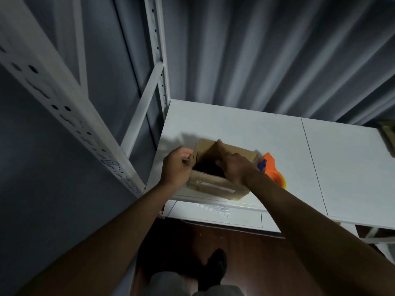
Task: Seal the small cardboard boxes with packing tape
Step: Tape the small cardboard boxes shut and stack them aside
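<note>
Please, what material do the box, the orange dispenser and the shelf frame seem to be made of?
Box: brown cardboard, matte, with thin folded flaps.
Orange dispenser: likely plastic, judging by its bright, smooth, moulded shape.
Shelf frame: probably white-painted metal, as its posts have punched holes.

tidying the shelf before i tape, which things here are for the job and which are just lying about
For the job:
- cardboard box, top open, left hand pinching a flap, right hand on another flap
- orange tape dispenser, beside the box on the shelf

Just lying about:
- crumpled clear plastic on the lower shelf
- brownish thing at the far right edge, too cut off to tell
</note>
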